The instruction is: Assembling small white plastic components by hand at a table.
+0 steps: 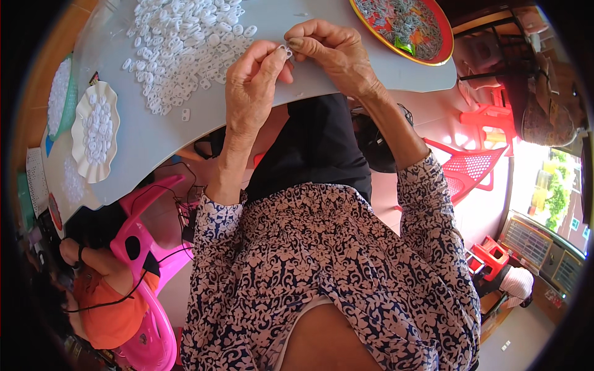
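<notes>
My left hand (252,83) pinches a small white plastic piece (287,52) between thumb and fingers, just above the table's near edge. Fingertips closed, my right hand (334,54) meets the left one at that piece; whatever it grips is too small to make out. Left of my hands spreads a big heap of white oval plastic pieces (185,43), some showing two holes. To the right stands a round red tray (448,44) with a gold rim, full of small grey metal parts (413,18) and holding a bright green scrap (405,46).
On the grey table (145,133), a scalloped cream dish (79,139) holds more white pieces, beside a green basket (69,111). Someone in orange (111,303) sits at the lower left on a pink chair (162,328). Red plastic chairs (473,167) stand to the right.
</notes>
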Demonstrator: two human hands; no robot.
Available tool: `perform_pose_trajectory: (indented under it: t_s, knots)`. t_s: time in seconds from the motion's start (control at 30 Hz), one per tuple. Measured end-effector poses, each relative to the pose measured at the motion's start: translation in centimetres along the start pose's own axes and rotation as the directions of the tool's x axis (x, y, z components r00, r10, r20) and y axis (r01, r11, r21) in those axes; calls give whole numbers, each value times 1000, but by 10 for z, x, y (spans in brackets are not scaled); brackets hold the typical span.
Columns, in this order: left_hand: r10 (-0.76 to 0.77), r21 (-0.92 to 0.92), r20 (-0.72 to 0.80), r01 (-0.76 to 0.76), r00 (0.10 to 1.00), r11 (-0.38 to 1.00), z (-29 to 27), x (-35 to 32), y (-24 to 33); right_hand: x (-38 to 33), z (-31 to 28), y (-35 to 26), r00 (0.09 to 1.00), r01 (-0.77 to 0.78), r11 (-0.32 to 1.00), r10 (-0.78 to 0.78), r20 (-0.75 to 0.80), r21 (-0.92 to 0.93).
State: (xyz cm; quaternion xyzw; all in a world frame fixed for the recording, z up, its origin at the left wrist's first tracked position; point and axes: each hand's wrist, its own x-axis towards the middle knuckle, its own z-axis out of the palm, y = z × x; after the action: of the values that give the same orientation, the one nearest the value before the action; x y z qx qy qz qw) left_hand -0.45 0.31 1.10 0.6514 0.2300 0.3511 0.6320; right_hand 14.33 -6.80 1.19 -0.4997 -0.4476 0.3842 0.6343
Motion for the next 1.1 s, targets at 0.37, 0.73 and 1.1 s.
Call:
perform_pose_trajectory:
  t_s: [0.37,0.73,1.1]
  knots:
    - [9,-96,57,-3,998,995,-3,1,-2,-1,3,-5,1000,-24,999,23,-6,-47]
    - [3,-72,57,1,998,997,-3,0,-2,-3,6,-3,999,-7,992,1,-45,-125]
    - [29,-64,42,-27,999,998,1,-1,-4,-4,8,-2,997,26,981,-40,-69,-192]
